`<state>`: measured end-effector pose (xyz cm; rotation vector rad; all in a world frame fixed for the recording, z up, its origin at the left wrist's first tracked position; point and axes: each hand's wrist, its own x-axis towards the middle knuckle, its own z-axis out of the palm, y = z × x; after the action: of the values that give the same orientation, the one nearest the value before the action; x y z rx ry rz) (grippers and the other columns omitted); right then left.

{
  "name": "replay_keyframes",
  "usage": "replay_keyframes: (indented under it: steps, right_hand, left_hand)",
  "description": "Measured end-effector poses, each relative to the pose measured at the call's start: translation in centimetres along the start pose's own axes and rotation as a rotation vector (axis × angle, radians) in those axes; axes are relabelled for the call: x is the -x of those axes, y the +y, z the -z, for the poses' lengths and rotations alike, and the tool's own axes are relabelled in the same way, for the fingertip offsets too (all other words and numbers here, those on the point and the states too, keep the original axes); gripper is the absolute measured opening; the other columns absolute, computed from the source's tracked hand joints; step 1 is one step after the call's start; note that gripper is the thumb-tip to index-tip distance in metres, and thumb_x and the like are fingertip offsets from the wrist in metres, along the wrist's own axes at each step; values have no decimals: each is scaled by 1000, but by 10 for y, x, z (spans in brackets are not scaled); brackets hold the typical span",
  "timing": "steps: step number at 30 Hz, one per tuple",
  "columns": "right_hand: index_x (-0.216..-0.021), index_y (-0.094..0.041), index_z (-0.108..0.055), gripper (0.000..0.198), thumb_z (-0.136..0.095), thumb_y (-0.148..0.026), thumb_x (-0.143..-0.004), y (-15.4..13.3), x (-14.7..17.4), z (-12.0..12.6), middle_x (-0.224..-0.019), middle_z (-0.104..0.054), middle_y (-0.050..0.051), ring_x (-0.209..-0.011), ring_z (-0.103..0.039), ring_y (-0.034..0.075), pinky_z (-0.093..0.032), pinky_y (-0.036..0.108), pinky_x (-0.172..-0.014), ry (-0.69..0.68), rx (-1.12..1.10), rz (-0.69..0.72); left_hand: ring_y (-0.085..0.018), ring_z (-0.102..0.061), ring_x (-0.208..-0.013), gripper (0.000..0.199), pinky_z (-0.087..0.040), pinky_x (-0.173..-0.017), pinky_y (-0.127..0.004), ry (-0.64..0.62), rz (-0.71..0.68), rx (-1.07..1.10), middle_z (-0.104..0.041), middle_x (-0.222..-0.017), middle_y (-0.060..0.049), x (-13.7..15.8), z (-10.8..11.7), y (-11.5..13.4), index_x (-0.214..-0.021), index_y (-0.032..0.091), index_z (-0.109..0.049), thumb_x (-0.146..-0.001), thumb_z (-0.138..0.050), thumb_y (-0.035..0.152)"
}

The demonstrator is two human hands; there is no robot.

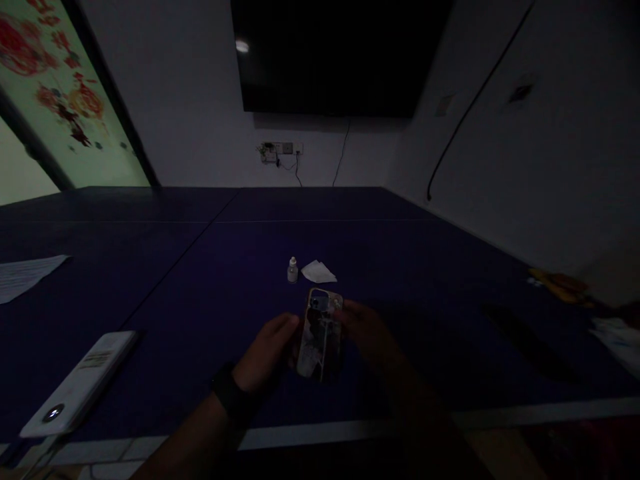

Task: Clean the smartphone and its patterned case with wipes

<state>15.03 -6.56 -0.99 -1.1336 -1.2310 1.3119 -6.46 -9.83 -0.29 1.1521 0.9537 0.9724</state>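
Note:
Between my two hands a phone in a patterned case (320,340) is held up over the dark blue table, its camera cutout at the top and its back toward me. My left hand (270,350), with a dark watch on the wrist, grips the left edge, thumb along the side. On the upper right edge my right hand (367,330) has its fingers closed. Just beyond the phone stand a small clear dropper bottle (293,271) and, to its right, some white wipes or folded paper (319,272). The dim light hides fine detail.
A white power bank (80,383) with a cable lies at the left front of the blue table (200,293). Printed paper (30,275) lies at far left. Cloth items (565,287) are at the right edge. A large screen (340,60) hangs on the wall above sockets (283,149).

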Motion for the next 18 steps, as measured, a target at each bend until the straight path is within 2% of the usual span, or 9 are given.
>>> replay_keyframes:
  steps: [2,4,7,9,13,18]
  right_hand:
    - [-120,-20,-73,51,-81,-45,-76,-3,-8,9,-86,-79,5,-77,-74,24,-56,34,-68,31,74,-10]
    - [-118,-20,-74,44,-79,-40,-79,-3,-20,15,-89,-80,5,-79,-75,24,-58,34,-70,33,152,-26]
    - [-115,-17,-73,31,-75,-33,-89,2,-38,16,-97,-79,7,-85,-75,23,-60,36,-77,9,277,-63]
    - [-117,-16,-70,28,-71,-34,-96,7,-48,13,-105,-75,7,-89,-73,21,-61,38,-80,-15,363,-90]
    - [-120,-16,-67,28,-66,-38,-101,15,-60,8,-116,-70,7,-98,-71,21,-61,41,-85,-70,522,-117]
    - [-124,-18,-66,30,-66,-37,-101,19,-69,8,-124,-68,8,-104,-69,23,-60,43,-89,-98,699,-142]
  left_hand:
    - [-12,-57,-60,47,-47,-57,-24,-7,27,-182,-61,-74,0,-5,1,0,-99,18,-61,-90,-60,63]
    - [-12,-58,-60,39,-48,-56,-23,-45,68,-364,-59,-76,0,-15,1,-3,-96,19,-56,-92,-52,58]
    - [-13,-57,-57,32,-46,-53,-24,-61,103,-503,-60,-73,0,-33,0,-10,-90,20,-53,-94,-45,50]
    - [-14,-58,-59,30,-44,-55,-25,-30,93,-611,-63,-72,-2,-44,0,-12,-88,19,-55,-94,-48,47]
    - [-21,-69,-81,24,-46,-68,-29,40,50,-869,-74,-91,-11,-56,0,-8,-89,17,-64,-94,-52,38]
    - [-28,-73,-97,30,-48,-76,-33,67,65,-1106,-76,-106,-17,-56,-7,-1,-103,17,-69,-99,-46,36]
